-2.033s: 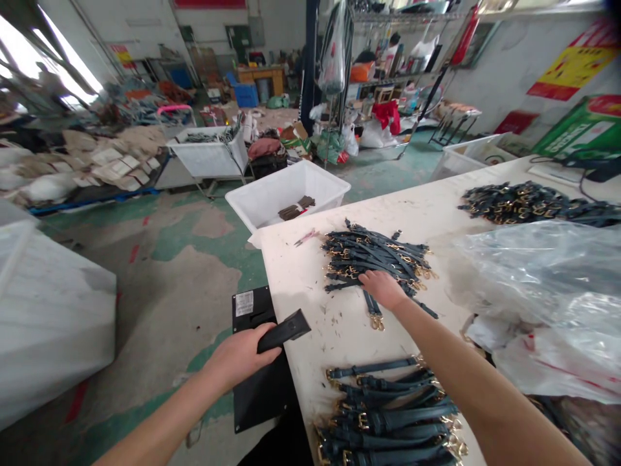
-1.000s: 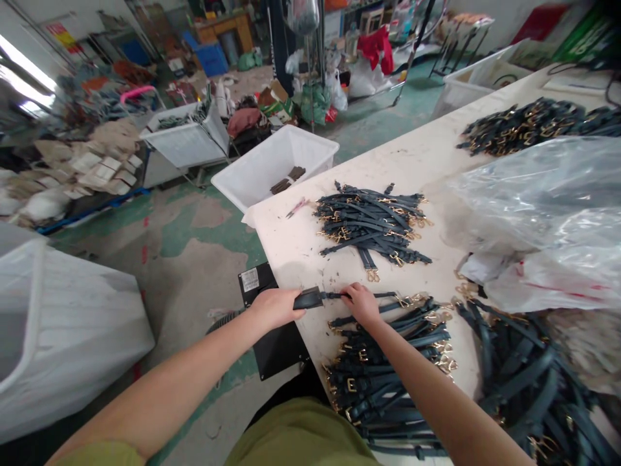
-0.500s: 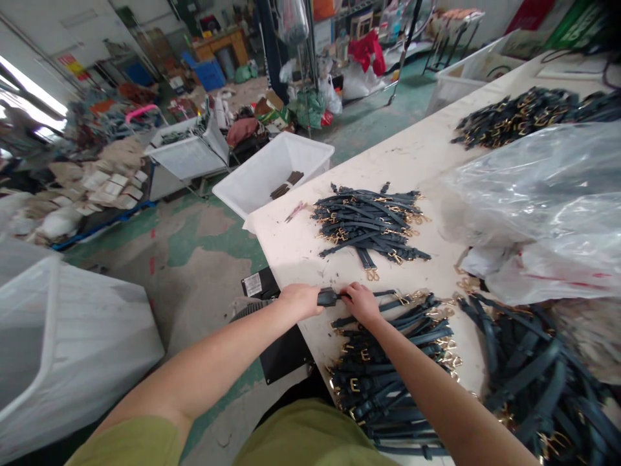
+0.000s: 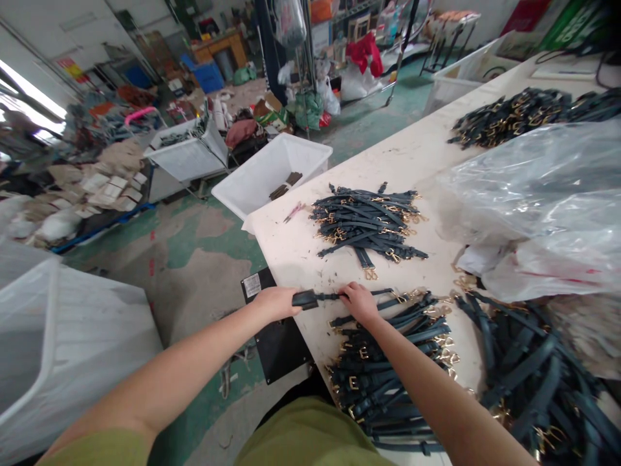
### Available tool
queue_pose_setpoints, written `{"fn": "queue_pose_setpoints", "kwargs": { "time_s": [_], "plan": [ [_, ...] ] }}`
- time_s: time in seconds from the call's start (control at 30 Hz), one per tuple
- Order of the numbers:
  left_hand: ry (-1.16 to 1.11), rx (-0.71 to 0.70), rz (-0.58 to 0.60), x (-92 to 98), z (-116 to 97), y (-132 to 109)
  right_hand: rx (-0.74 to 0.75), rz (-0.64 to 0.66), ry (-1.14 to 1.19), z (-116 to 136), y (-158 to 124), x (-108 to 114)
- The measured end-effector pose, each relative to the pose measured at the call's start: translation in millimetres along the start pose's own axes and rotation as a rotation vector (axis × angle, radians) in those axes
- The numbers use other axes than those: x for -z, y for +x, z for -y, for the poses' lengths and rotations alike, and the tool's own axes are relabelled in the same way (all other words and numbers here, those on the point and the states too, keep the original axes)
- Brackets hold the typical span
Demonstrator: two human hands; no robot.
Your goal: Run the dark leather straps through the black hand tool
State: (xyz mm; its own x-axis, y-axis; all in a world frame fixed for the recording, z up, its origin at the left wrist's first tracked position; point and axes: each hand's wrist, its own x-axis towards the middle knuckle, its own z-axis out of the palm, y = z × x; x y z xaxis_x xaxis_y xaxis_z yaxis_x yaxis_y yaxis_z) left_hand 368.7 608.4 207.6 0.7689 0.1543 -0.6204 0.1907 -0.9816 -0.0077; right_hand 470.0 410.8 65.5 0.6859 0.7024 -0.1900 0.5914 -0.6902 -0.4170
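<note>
My left hand (image 4: pixel 274 302) is closed around a flat black tool (image 4: pixel 306 299) at the near edge of the white table (image 4: pixel 301 249). My right hand (image 4: pixel 358 303) pinches a dark blue strap (image 4: pixel 376 295) with a gold clasp, its end lying against the tool. Just below my right hand lies a heap of dark blue buckled straps (image 4: pixel 388 369). A second pile of straps with gold clasps (image 4: pixel 366 223) sits farther up the table.
A clear plastic bag (image 4: pixel 538 207) covers the table's right side, with more straps (image 4: pixel 528 116) behind it. A white bin (image 4: pixel 274 171) stands off the table's far corner, another white container (image 4: pixel 63 343) at left. A black plate (image 4: pixel 274 336) hangs beside the table.
My right hand left the far pile and brought one strap down to the tool in my left hand. Since half a second ago my left hand has drawn the tool slightly left.
</note>
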Motion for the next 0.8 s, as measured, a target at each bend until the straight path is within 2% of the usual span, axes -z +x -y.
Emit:
{"fn": "queue_pose_setpoints", "kwargs": {
  "time_s": [0.07,0.13,0.2,0.33,0.43,0.63,0.8],
  "plan": [
    [0.003,0.035,-0.001,-5.5,19,-14,-0.004,0.0,0.008,-1,0,-1],
    [-0.021,0.041,-0.022,-10.4,26,-22,-0.001,-0.011,0.018,-2,1,-1],
    [-0.059,0.014,-0.055,-14.7,21,-22,0.004,-0.015,0.022,-2,1,-1],
    [-0.123,-0.025,-0.083,-17.4,0,-1,-0.006,0.016,0.011,0,1,1],
    [-0.15,0.007,-0.068,-17.0,2,3,-0.014,0.022,-0.001,0,1,1],
    [-0.208,0.138,-0.056,-25.1,30,-39,0.032,0.028,-0.004,3,6,6],
    [-0.249,0.156,-0.054,-31.1,29,-55,0.217,0.127,-0.127,27,18,15]
  ]
}}
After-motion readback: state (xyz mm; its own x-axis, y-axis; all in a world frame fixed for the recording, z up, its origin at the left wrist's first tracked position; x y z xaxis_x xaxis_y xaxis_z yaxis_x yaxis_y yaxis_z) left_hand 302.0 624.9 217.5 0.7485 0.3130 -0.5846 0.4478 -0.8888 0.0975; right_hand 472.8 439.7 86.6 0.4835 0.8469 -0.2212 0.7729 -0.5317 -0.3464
